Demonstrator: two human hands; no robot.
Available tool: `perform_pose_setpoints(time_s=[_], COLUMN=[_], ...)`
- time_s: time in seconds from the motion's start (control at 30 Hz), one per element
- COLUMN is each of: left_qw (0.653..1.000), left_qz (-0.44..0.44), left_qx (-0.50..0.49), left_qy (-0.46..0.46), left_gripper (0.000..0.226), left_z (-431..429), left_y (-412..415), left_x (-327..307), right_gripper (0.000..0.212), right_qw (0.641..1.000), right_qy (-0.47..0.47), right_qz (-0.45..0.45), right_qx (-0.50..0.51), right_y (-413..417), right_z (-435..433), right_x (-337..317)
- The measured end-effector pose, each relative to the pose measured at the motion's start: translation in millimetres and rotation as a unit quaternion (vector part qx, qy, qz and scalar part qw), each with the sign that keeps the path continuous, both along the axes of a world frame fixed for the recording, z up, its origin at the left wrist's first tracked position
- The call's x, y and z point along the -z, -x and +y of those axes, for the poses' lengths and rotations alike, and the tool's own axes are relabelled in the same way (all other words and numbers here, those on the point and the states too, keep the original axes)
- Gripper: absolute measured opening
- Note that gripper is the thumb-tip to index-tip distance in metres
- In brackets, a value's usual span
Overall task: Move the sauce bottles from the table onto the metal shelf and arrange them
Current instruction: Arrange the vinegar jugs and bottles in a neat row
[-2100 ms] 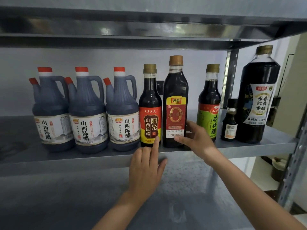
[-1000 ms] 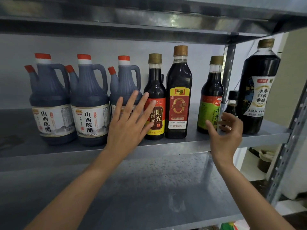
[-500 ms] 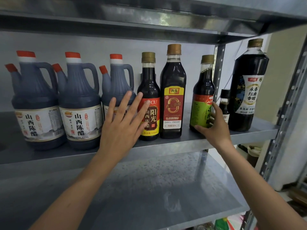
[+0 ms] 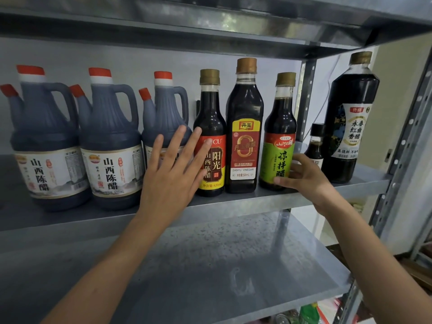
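Note:
A row of dark sauce bottles stands on the metal shelf. Three red-capped jugs are at the left; the third jug is partly behind my left hand, which is spread flat with straight fingers in front of it and the red-and-yellow labelled bottle. To the right stands the taller red-label bottle, then the green-label bottle. My right hand grips the green-label bottle near its base. A small black-capped bottle and a big dark bottle stand at the far right.
An upper shelf hangs close above the bottle caps. A lower shelf lies below my arms. Perforated metal uprights frame the right side. Some items show under the lower shelf at the bottom right.
My right hand left the tall red-label bottle, moved right and took hold of the green-label bottle. My left hand rose from the shelf edge and spread flat before the third jug.

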State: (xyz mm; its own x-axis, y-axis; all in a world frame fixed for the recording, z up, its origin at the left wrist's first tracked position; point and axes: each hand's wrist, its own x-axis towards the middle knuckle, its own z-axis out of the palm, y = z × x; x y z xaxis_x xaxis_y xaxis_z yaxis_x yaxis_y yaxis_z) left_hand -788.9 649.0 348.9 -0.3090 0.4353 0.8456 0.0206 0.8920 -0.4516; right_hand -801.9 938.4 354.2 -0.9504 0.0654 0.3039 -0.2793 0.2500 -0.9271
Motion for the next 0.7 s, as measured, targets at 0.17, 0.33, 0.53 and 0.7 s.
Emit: perform_pose_setpoints(time_s=[0.17,0.33,0.53,0.7], left_qw=[1.000,1.000,1.000,0.995], left_qz=[-0.001,-0.007,-0.013,0.009], left_qx=[-0.003,0.002,0.005,0.099], left_qy=[0.000,-0.003,-0.006,-0.024], left_gripper=[0.056,0.057,0.058,0.049], left_z=[1,3,3,20], left_y=[0,-1,-1,-6], left_x=[0,2,3,8], right_gripper=[0.061,0.060,0.029,0.045], right_qw=[1.000,0.999,0.968,0.936], right_qy=[-0.004,-0.022,0.019,-0.001], right_qz=[0.011,0.015,0.146,0.155], right_qx=[0.000,-0.019,0.205,0.317], right_y=[-3,-10,-20,-6], right_z=[-12,-13,11,32], right_x=[3,5,14,17])
